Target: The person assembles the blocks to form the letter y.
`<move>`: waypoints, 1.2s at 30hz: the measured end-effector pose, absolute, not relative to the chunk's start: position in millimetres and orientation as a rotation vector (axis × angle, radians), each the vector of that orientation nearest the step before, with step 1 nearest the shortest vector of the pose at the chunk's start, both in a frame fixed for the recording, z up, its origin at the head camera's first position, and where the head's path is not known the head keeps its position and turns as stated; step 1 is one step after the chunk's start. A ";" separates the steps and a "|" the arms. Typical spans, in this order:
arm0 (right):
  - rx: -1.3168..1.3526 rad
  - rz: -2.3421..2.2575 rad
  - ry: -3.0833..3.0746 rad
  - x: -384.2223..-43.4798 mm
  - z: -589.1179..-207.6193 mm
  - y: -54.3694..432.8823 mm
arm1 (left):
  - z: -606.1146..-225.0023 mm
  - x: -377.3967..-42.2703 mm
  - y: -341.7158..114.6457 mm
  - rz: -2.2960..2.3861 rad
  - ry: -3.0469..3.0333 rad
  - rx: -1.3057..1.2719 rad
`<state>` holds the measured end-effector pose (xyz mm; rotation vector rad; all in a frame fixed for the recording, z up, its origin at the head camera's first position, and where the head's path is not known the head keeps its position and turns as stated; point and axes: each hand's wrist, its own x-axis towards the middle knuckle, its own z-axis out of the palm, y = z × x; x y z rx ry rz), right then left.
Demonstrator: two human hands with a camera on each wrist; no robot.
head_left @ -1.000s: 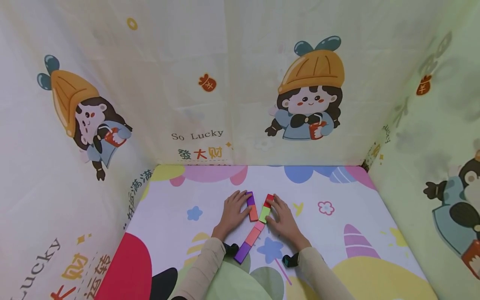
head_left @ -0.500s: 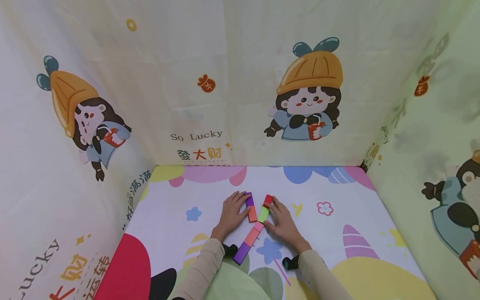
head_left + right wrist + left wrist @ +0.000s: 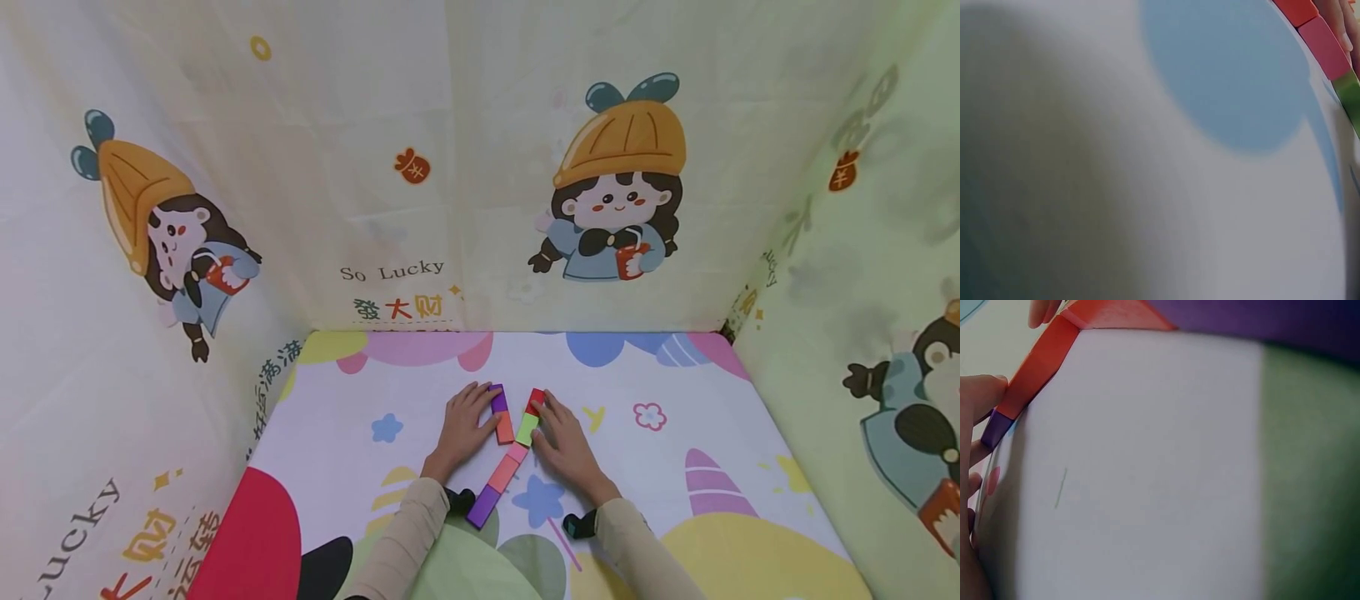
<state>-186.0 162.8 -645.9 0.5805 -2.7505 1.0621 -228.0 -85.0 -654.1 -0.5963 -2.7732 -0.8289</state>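
Observation:
Colored rectangular blocks form a Y on the tabletop. Its left branch has a purple block (image 3: 498,399) beyond an orange block (image 3: 505,428); the right has a red block (image 3: 535,400) beyond a green block (image 3: 527,429). A pink block (image 3: 517,452), another orange block (image 3: 503,474) and another purple block (image 3: 482,507) make the stem. My left hand (image 3: 463,422) lies along the left branch's outer side, its thumb (image 3: 985,394) touching the orange block and fingers by the purple one. My right hand (image 3: 567,443) rests beside the right branch, fingertips at the red block, thumb at the green.
The printed tablecloth (image 3: 615,475) spreads flat around the blocks. Patterned fabric walls (image 3: 495,208) enclose the left, back and right sides. A dark device (image 3: 461,501) sits on the left wrist and another dark device (image 3: 581,525) on the right.
My right thumb slides slightly toward me to the green block's near end, then back up along its side. The blocks and my left hand hold their places.

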 end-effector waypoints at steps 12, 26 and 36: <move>0.580 1.031 -2.775 -184.3 -644.9 160.9 | -646.9 -200.3 -83.9 -1.118 -2.603 -0.437; 0.589 1.072 -2.717 -185.6 -645.4 166.0 | -619.5 -118.9 -76.5 -0.941 -2.837 -0.178; 0.589 1.012 -2.728 -187.5 -647.2 164.9 | -607.2 -63.1 -66.2 -0.646 -3.000 -0.041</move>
